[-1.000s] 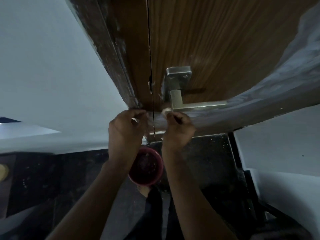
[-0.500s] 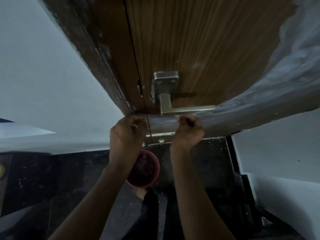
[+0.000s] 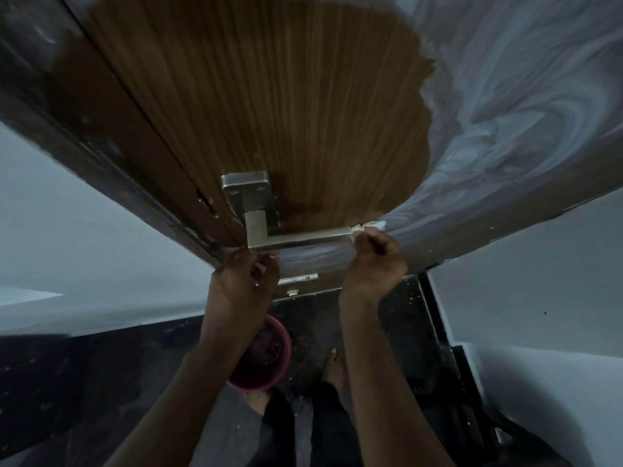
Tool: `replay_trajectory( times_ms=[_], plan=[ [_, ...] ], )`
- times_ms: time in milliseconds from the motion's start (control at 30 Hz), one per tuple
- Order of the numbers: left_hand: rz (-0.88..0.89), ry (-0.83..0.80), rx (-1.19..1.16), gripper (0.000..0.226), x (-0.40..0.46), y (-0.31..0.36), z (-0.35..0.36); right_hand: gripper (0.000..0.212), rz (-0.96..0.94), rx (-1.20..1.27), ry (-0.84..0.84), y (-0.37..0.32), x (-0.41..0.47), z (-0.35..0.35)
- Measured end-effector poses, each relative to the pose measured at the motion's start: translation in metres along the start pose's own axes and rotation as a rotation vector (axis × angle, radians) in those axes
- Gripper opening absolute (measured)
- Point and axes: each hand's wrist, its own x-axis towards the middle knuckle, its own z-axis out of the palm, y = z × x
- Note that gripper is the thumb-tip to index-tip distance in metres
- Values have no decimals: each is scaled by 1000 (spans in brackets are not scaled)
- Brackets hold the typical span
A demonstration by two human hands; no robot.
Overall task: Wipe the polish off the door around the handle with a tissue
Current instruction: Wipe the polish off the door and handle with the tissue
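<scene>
Probably a home doorway: wooden door (image 3: 286,112), dark floor (image 3: 84,382).

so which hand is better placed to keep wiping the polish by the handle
Right. The right hand holds the tissue at the tip of the handle, beside the grey polish. The left hand sits under the handle's corner, away from the polish.

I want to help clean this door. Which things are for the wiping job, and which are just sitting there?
For the job:
- tissue, pinched in the right hand at the tip of the handle
- white polish smeared on the door
- left hand, just under the handle's corner

Just sitting there:
- pink bowl on the dark floor
- grey wall
</scene>
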Motion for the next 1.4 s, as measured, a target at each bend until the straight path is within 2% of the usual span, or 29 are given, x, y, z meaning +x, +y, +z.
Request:
replay_trajectory(
  times_ms=[133, 233, 333, 467, 533, 700, 867, 967, 1133, 1200, 1267, 1400],
  plan=[
    [76, -26, -22, 15, 1, 17, 8, 13, 25, -90, -162, 20, -31, 5],
    [129, -34, -13, 12, 0, 22, 13, 13, 58, -61, -250, 27, -37, 5],
    [136, -15, 14, 11, -1, 25, 16, 23, 41, -20, -160, 10, -15, -3],
    [136, -22, -11, 10, -6, 32, 21, 17, -74, 64, 46, -27, 28, -16],
    [160, -26, -7, 11, -8, 39, 24, 15, -73, 32, 50, -30, 28, -15],
    [231, -57, 63, 15, -11, 57, 27, 14, 97, -8, -31, -23, 3, -11],
    [249, -102, 36, 24, -18, 77, 21, 15, -192, 35, -13, -88, 2, -16],
    [276, -97, 21, 26, -23, 87, 19, 15, -305, 52, -46, -101, -1, -19],
    [269, -49, -4, 25, -24, 92, 19, 13, 8, -15, -20, -58, 8, -19],
    [278, -35, -9, 25, -25, 95, 18, 13, 56, 19, -11, -59, 10, -18],
    [295, -23, -7, 22, -25, 96, 17, 13, -10, 41, 9, -75, 7, -16],
    [308, 15, -21, 15, -28, 100, 16, 15, -348, 79, -15, -118, -9, -15]
  ],
)
